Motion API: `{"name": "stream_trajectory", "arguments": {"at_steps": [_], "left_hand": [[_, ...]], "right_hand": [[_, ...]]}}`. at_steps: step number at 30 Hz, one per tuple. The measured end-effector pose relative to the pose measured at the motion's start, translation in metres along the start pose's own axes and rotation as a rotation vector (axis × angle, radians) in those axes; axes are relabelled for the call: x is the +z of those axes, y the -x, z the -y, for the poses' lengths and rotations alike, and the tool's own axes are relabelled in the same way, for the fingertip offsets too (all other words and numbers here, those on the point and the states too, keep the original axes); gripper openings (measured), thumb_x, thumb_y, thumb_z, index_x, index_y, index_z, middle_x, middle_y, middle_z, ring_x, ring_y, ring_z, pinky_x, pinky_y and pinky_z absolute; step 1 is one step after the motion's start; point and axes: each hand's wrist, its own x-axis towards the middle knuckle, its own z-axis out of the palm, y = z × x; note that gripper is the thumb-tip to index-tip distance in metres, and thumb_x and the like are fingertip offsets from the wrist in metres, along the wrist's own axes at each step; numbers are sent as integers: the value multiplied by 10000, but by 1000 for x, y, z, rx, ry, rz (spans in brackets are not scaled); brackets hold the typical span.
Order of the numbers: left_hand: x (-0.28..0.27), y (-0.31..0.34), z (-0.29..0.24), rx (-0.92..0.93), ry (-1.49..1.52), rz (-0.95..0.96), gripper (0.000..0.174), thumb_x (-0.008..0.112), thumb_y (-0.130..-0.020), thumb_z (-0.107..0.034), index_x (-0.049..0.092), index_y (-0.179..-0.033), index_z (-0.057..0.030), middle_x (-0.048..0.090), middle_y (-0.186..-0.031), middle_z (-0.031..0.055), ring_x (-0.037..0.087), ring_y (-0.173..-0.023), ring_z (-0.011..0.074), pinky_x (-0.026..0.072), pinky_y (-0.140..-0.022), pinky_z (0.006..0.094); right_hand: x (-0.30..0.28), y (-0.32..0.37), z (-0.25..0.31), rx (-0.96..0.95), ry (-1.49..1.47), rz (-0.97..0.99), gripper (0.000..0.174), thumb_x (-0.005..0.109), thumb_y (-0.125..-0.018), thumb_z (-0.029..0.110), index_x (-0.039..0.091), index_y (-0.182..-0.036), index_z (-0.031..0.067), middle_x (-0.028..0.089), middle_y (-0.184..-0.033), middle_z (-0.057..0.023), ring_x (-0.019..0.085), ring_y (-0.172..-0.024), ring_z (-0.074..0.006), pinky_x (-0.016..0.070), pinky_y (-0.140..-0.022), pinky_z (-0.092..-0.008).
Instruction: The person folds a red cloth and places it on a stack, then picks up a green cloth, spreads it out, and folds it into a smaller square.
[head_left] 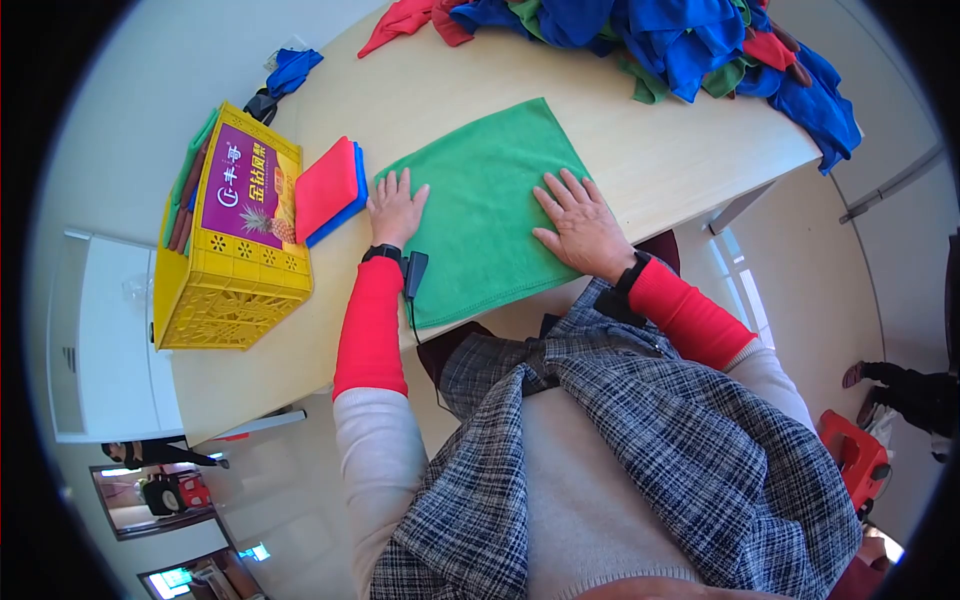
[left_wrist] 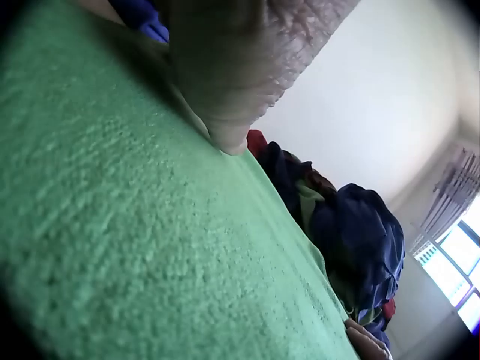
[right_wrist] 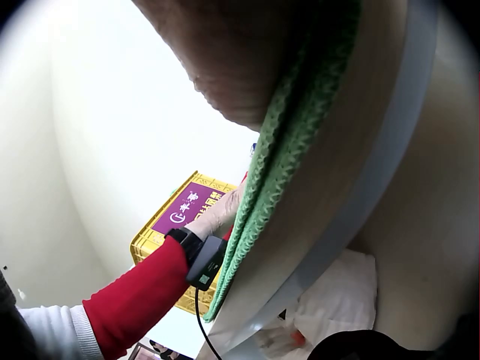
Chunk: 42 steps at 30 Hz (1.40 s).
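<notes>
A green towel [head_left: 490, 210] lies spread flat on the table, its near edge reaching the table's front edge. My left hand [head_left: 397, 208] rests on the towel's left side with fingers extended. On its right side my right hand [head_left: 582, 225] lies flat, fingers straight and slightly spread. The left wrist view shows the fuzzy surface of the towel [left_wrist: 150, 217] under the left hand [left_wrist: 232, 75]. In the right wrist view the edge of the towel [right_wrist: 259, 195] shows as two stacked layers beneath the right hand [right_wrist: 232, 60].
Left of the towel, a red folded cloth [head_left: 327, 180] lies on a blue one [head_left: 340, 222], against a yellow crate [head_left: 235, 300] holding folded cloths. A heap of crumpled blue, red and green cloths [head_left: 690, 45] covers the table's far right. A blue cloth [head_left: 296, 70] lies behind the crate.
</notes>
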Motion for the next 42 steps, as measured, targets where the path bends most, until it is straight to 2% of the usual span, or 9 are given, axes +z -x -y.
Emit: {"name": "stream_trajectory", "arguments": {"at_steps": [7, 10, 14, 16, 19, 22, 26, 34, 42], "left_hand": [[15, 1, 2, 86, 50, -66, 708, 407, -1012, -567, 312, -1572, -144, 252, -1644, 140, 180, -1530, 331, 165, -1192, 610], [18, -12, 22, -30, 139, -133, 696, 418, -1011, -557, 346, -1555, -127, 259, -1641, 139, 199, -1521, 339, 183, -1187, 610], [-3, -5, 10, -34, 13, -147, 675, 426, -1014, -540, 371, -1541, -121, 271, -1635, 139, 220, -1512, 340, 187, -1189, 599], [3, -8, 5, -13, 44, -144, 673, 418, -1019, -532, 357, -1548, -121, 275, -1634, 137, 207, -1518, 331, 172, -1196, 585], [12, -15, -2, 21, 104, -150, 669, 402, -1029, -517, 327, -1563, -121, 284, -1631, 134, 180, -1530, 312, 141, -1210, 557], [20, -15, -4, 57, 100, -211, 647, 430, -1021, -506, 376, -1537, -120, 302, -1620, 144, 239, -1505, 339, 166, -1197, 596], [23, -14, -2, 59, 81, -217, 637, 424, -1026, -493, 368, -1543, -125, 306, -1618, 145, 242, -1504, 341, 157, -1200, 596], [15, -12, -5, 11, 78, -135, 621, 392, -1038, -486, 323, -1570, -174, 233, -1653, 119, 161, -1535, 313, 111, -1214, 576], [17, -12, -5, 1, 92, -138, 621, 394, -1036, -495, 332, -1569, -182, 232, -1653, 119, 153, -1537, 314, 112, -1216, 569]], "right_hand": [[1, 0, -2, -21, 0, 7, 638, 506, -986, 477, 467, -1472, 65, 413, -1537, -182, 323, -1459, -370, 232, -1208, -503], [-10, -5, -7, -66, 3, 3, 631, 530, -979, 459, 476, -1457, 51, 441, -1511, -193, 354, -1436, -386, 260, -1196, -498], [-44, -46, -26, -146, -159, 366, 615, 560, -971, 430, 484, -1433, 30, 486, -1464, -202, 410, -1386, -416, 326, -1159, -489], [-53, -82, -19, 3, -296, 565, 611, 575, -966, 408, 476, -1427, 21, 518, -1431, -201, 446, -1346, -436, 374, -1123, -476], [-16, -117, 1, -85, -234, 214, 613, 569, -968, 422, 469, -1443, 47, 493, -1463, -184, 424, -1372, -429, 368, -1117, -501], [31, -152, 26, -118, -123, 75, 673, 514, -968, 517, 440, -1483, 90, 438, -1517, -165, 375, -1425, -400, 328, -1133, -571], [58, -185, 57, -81, -132, 157, 716, 440, -983, 567, 386, -1530, 107, 340, -1599, -148, 259, -1498, -388, 220, -1185, -593], [87, -199, 27, -7, -33, 102, 699, 406, -988, 580, 397, -1528, 136, 350, -1595, -132, 234, -1506, -371, 159, -1212, -566], [64, -189, -43, 174, 65, 74, 660, 410, -1001, 560, 416, -1512, 144, 370, -1577, -119, 279, -1480, -359, 204, -1201, -540]]}}
